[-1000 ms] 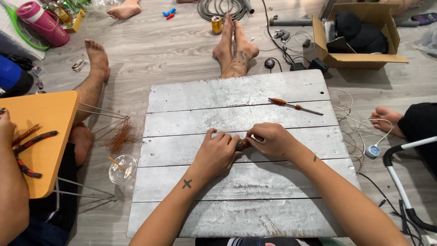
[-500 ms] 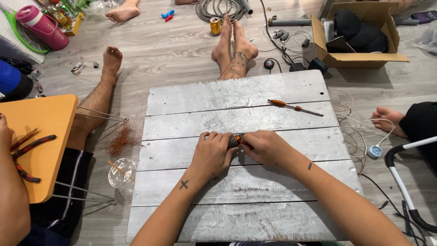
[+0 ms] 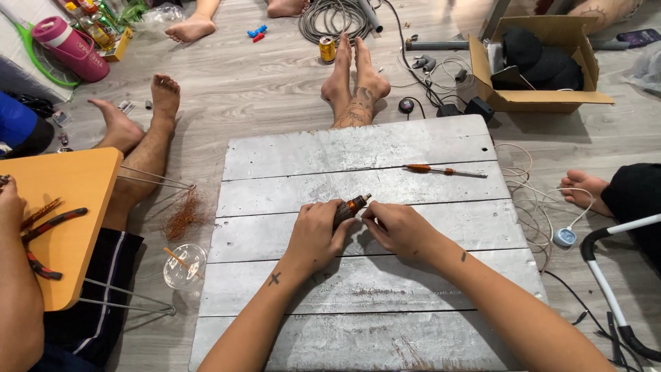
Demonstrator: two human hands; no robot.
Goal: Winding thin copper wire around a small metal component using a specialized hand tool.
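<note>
Here, small brown cylindrical part [image 3: 350, 208], coppery tip, held in left hand [image 3: 318, 238]

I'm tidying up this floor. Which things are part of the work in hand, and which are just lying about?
In use:
- small brown cylindrical part, held by left hand and right hand
- grey plank board

Lying about:
- orange-handled screwdriver
- cardboard box
- drink can
- coiled cable
- clear plastic cup

Both hands meet over the grey board [image 3: 427, 275]: the left hand [image 3: 318, 234] grips a small brown cylinder [image 3: 350, 209], the right hand [image 3: 398, 227] pinches its tip. Farther right lies a screwdriver [image 3: 444, 170].
</note>
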